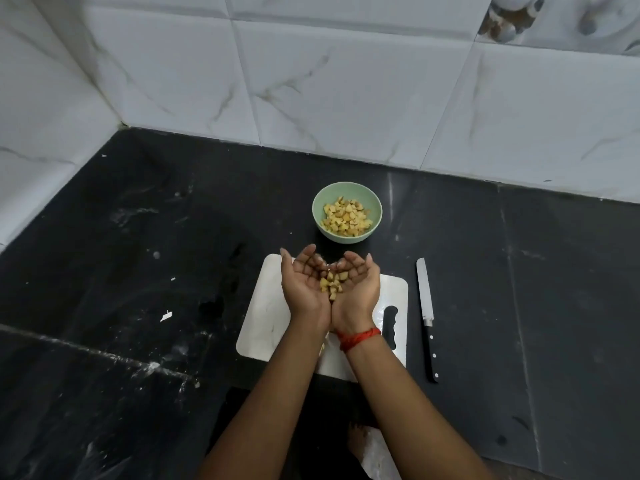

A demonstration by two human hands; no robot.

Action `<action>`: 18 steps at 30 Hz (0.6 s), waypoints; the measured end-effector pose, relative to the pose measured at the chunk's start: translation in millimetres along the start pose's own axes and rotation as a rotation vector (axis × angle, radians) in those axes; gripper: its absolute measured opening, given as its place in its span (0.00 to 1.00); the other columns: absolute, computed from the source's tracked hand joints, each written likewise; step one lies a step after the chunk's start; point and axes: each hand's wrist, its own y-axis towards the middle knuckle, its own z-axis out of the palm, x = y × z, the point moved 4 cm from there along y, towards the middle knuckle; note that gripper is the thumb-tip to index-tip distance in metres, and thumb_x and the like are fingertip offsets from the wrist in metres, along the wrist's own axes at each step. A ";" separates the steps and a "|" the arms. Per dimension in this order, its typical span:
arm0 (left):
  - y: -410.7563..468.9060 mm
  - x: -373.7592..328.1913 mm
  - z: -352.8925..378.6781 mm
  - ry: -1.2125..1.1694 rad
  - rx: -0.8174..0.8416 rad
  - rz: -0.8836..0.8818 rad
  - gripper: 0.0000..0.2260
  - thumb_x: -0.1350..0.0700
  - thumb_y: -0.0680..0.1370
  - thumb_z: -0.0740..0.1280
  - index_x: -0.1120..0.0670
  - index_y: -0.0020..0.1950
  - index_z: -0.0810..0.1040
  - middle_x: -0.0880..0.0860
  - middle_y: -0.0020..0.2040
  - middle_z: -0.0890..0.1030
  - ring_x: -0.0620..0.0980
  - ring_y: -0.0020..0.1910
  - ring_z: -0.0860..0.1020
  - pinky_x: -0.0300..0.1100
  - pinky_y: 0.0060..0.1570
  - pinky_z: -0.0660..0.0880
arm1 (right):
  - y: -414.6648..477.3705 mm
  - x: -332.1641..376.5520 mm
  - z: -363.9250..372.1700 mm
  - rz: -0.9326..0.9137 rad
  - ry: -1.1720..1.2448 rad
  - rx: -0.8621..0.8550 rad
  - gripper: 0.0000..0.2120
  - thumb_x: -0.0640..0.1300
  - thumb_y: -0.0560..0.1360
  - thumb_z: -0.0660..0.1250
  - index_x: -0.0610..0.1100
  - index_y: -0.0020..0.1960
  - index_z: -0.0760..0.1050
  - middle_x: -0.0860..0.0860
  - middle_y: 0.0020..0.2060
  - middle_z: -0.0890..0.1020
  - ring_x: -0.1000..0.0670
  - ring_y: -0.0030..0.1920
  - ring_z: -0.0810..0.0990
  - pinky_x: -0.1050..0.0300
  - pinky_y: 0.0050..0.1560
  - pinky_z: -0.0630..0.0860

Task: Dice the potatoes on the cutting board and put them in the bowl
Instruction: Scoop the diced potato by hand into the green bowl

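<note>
- Both hands hang at the centre of the frame. The left hand (pixel 304 284) and right hand (pixel 358 284) lie side by side, palms up, with their inner edges touching to form one scoop. The fingers curve up loosely and do not close over the load.
- A small heap of potato dice (pixel 332 284) lies in the trough between the two palms, carried rather than pinched. One or two cubes sit low, near the heels of the hands.
- Under the hands, below centre, is the white cutting board (pixel 266 317). What shows of it carries no whole potato, though the forearms hide its lower middle.
- Just above the fingertips in the frame stands the green bowl (pixel 320 197), with a good heap of diced potato (pixel 346 216) already inside. The fingertips are near its rim but not over it.
- Right of the board, a knife (pixel 426 317) lies flat on the black counter (pixel 138 271), blade toward the top of the frame, untouched.
- As I read it, the cutting looks finished and the step in hand is the transfer, probably one of the last loads.
- The next move calls for carrying the scoop up-frame until it is over the bowl's middle, keeping the palm edges sealed. Then the palms tip or part so the cubes drop inside and not on the counter.
</note>
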 end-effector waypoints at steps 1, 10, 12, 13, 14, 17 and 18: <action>3.0 -5.4 14.4 -0.001 0.021 0.011 0.24 0.38 0.82 0.59 0.58 0.51 0.83 0.52 0.36 0.79 0.47 0.36 0.79 0.41 0.44 0.77 | 4.4 8.3 11.1 -0.023 0.020 0.013 0.17 0.51 0.81 0.59 0.40 0.42 0.78 0.47 0.30 0.76 0.48 0.33 0.76 0.53 0.42 0.75; 62.5 -40.6 142.1 0.107 0.178 0.137 0.26 0.38 0.83 0.57 0.58 0.48 0.83 0.52 0.34 0.77 0.46 0.34 0.76 0.38 0.38 0.74 | 74.7 80.5 106.6 -0.202 -0.039 0.099 0.18 0.53 0.81 0.59 0.40 0.42 0.77 0.47 0.30 0.75 0.48 0.31 0.75 0.53 0.40 0.75; 80.5 -39.4 149.3 0.202 0.131 0.245 0.25 0.39 0.83 0.58 0.57 0.47 0.83 0.52 0.34 0.76 0.46 0.34 0.75 0.40 0.38 0.74 | 95.1 85.2 109.9 -0.281 -0.189 0.102 0.17 0.52 0.79 0.60 0.41 0.42 0.79 0.46 0.30 0.76 0.47 0.33 0.76 0.49 0.44 0.75; 88.1 -38.8 147.6 0.262 0.097 0.319 0.24 0.40 0.84 0.58 0.57 0.46 0.84 0.52 0.34 0.76 0.47 0.34 0.75 0.41 0.39 0.73 | 102.9 86.4 109.1 -0.327 -0.279 0.098 0.16 0.50 0.78 0.60 0.41 0.42 0.80 0.45 0.31 0.76 0.45 0.34 0.77 0.48 0.46 0.75; 95.6 -37.8 145.1 0.303 0.067 0.378 0.24 0.40 0.84 0.59 0.56 0.45 0.84 0.51 0.34 0.76 0.47 0.35 0.74 0.42 0.39 0.72 | 110.5 89.0 107.5 -0.368 -0.348 0.094 0.15 0.48 0.77 0.60 0.40 0.43 0.80 0.44 0.32 0.76 0.44 0.35 0.77 0.47 0.46 0.76; 110.9 -36.3 135.4 0.307 0.053 0.432 0.24 0.39 0.83 0.59 0.55 0.44 0.84 0.52 0.34 0.76 0.48 0.35 0.74 0.42 0.38 0.70 | 121.4 98.0 104.2 -0.458 -0.397 0.117 0.15 0.45 0.79 0.57 0.38 0.45 0.79 0.43 0.34 0.77 0.43 0.37 0.78 0.52 0.43 0.77; 113.2 -36.4 134.5 0.313 0.066 0.439 0.24 0.39 0.83 0.59 0.55 0.44 0.84 0.53 0.34 0.77 0.48 0.36 0.74 0.42 0.38 0.70 | 125.3 99.0 103.9 -0.472 -0.414 0.121 0.16 0.45 0.80 0.56 0.37 0.45 0.79 0.43 0.34 0.77 0.43 0.38 0.78 0.53 0.43 0.77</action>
